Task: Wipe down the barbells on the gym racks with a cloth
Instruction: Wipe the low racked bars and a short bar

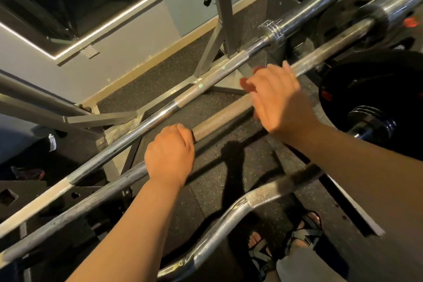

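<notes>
Centre frame: left hand [169, 151] clamped round middle barbell [219, 119]; right hand [279, 98] over same bar toward upper right, blurred, grip unclear.

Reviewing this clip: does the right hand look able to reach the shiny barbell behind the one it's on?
Probably yes: the right hand sits on the middle barbell, and the shiny barbell lies just beyond it with nothing between them.

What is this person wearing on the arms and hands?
Nothing visible. The left hand and right hand are gloveless, with no watch or wristband; both forearms are uncovered to the picture's edge, so no sleeve shows. The right hand is blurred, so rings are uncertain.
</notes>
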`<state>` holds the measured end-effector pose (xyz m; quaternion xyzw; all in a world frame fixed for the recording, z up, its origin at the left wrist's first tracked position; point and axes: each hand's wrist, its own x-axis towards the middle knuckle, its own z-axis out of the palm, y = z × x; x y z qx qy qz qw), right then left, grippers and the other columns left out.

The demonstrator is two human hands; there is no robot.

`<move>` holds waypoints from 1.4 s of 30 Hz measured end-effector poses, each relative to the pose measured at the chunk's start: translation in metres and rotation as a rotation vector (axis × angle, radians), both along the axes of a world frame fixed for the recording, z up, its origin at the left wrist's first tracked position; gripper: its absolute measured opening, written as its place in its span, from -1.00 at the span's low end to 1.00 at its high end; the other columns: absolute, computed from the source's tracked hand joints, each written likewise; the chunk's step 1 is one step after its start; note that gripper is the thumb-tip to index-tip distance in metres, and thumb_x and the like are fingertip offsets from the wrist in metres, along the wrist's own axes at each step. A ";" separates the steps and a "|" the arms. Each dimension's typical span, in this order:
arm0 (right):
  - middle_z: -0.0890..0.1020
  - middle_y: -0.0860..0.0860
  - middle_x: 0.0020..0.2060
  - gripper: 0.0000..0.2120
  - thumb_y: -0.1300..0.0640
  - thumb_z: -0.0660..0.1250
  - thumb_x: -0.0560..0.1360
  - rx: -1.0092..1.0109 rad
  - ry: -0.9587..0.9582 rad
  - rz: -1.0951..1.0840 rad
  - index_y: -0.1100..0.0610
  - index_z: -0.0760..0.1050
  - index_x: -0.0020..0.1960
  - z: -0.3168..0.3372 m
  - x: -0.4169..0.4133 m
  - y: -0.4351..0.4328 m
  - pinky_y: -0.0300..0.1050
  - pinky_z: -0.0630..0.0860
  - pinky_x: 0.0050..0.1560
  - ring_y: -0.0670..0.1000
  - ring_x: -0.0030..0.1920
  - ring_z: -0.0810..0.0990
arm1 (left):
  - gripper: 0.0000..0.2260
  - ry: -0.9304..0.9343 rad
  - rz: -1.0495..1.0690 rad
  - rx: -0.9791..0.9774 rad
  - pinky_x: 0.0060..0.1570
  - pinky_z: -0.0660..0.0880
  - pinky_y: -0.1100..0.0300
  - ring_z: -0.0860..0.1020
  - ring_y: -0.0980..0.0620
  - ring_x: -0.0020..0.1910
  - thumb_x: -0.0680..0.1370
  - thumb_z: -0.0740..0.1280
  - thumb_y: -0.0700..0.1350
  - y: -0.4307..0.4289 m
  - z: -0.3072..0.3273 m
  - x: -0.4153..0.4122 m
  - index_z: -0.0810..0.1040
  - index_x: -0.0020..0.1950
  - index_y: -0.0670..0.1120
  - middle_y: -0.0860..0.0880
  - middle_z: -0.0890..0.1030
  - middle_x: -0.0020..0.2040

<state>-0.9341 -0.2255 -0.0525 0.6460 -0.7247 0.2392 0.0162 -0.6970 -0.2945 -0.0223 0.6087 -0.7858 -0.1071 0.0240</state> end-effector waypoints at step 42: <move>0.41 0.06 0.41 -0.58 -0.02 0.01 0.71 0.171 0.032 0.003 0.13 0.33 0.47 0.002 -0.008 -0.002 0.16 0.06 0.61 0.15 0.52 0.22 | -0.57 -0.038 -0.140 -0.034 -0.25 0.47 0.04 0.53 -0.12 -0.24 0.69 -0.08 0.07 -0.003 -0.005 -0.079 0.50 -0.12 -0.04 -0.04 0.55 -0.18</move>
